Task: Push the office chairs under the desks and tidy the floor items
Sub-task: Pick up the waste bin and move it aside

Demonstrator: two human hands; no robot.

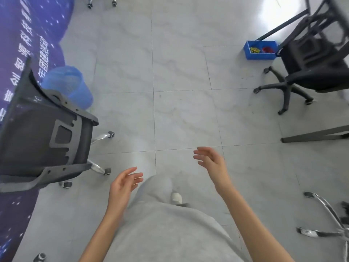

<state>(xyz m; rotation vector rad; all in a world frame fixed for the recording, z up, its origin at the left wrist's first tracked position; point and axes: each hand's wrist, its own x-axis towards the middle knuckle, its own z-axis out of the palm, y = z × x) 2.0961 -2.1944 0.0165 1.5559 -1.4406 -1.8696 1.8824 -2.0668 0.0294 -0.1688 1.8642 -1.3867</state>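
A grey mesh office chair [45,133] with chrome legs stands at the left, its back toward me, against a purple printed cloth. A black office chair [313,69] stands at the upper right beside dark desk legs. A blue bin [261,54] holding yellow and red items sits on the floor next to it. My left hand [124,186] and my right hand [211,163] hover over the tiled floor, fingers relaxed and spread, holding nothing and touching neither chair.
A blue mesh wastebasket [75,86] stands behind the grey chair. A purple banner [22,35] covers the left side. A dark desk leg [317,136] crosses the right. Chrome chair legs [328,220] show at the lower right, more castors [102,2] at the top.
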